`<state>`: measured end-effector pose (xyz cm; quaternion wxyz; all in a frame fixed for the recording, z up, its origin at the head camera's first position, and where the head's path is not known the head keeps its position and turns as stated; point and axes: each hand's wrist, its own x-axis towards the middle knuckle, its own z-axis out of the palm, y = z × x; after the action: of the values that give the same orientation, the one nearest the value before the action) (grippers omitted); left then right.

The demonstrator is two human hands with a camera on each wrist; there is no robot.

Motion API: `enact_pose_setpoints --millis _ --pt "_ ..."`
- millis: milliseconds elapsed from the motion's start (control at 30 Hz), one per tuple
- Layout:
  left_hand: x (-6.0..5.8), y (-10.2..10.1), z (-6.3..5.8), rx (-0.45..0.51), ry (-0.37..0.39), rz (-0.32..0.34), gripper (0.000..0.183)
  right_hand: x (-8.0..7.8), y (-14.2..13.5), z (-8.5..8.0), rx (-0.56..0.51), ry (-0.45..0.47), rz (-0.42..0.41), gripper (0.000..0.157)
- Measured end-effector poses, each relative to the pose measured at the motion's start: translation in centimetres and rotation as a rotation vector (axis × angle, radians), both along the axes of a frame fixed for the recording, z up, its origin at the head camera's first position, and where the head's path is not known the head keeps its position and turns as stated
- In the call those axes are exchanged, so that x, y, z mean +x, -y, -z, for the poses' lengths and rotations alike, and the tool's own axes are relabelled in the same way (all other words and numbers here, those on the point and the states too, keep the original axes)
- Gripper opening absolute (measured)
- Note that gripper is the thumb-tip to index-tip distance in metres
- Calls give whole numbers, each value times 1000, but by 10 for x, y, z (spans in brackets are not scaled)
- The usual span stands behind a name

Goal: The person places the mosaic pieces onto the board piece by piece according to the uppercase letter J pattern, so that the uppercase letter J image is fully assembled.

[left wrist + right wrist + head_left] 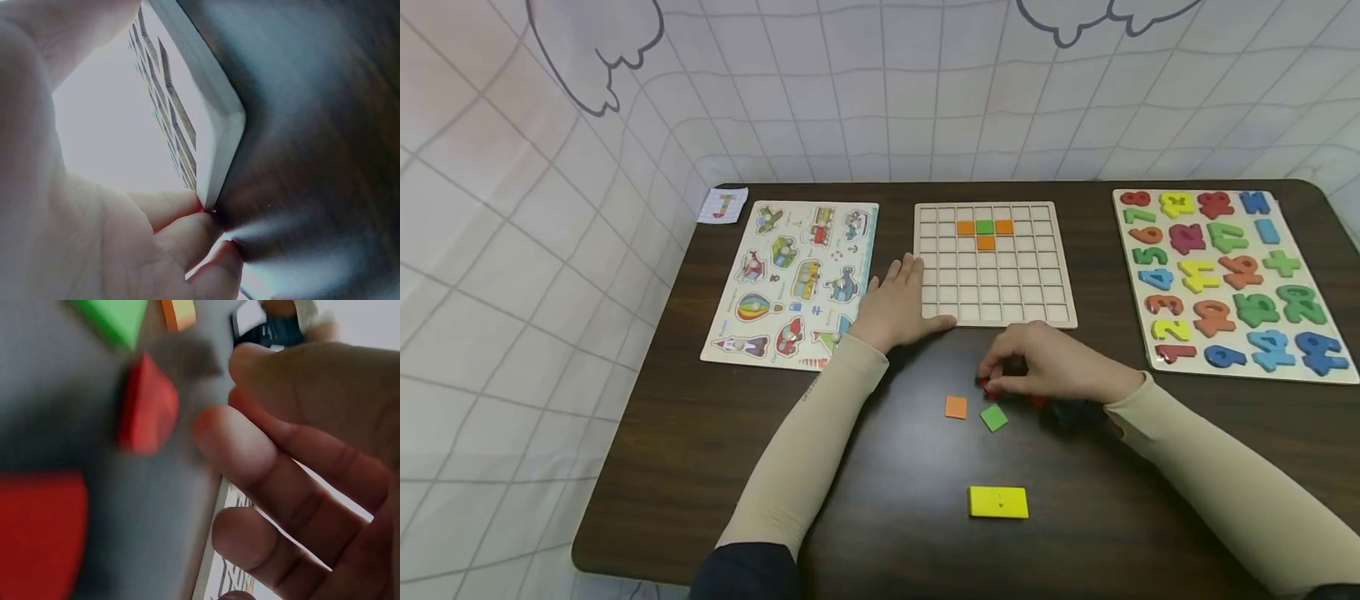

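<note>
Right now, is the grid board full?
Partly: the grid board holds three orange tiles and one green tile; other visible cells look empty.

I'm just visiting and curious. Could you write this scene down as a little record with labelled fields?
Left hand: touching the left edge of the grid board
Right hand: fingers curved over the table, close to a small red piece
Set in the grid: three orange squares, one green square
Loose on the table: an orange tile, a green tile, a yellow block
Far left: picture board
Far right: number board
</note>
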<state>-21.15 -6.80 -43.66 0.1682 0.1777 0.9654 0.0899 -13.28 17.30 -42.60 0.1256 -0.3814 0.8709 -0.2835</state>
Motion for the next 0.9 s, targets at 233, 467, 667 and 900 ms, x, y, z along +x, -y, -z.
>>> enact_pose_setpoints --millis 233,467,667,900 --pt "-2 -1 -5 -7 4 4 112 22 8 -1 92 -14 -72 27" --pt "1 0 -1 -23 5 4 113 40 14 3 142 -222 -111 30" --pt "2 1 2 -27 -1 7 114 49 16 2 182 -291 -106 27" --pt "1 0 0 -22 1 6 112 51 13 -2 245 -338 -54 32"
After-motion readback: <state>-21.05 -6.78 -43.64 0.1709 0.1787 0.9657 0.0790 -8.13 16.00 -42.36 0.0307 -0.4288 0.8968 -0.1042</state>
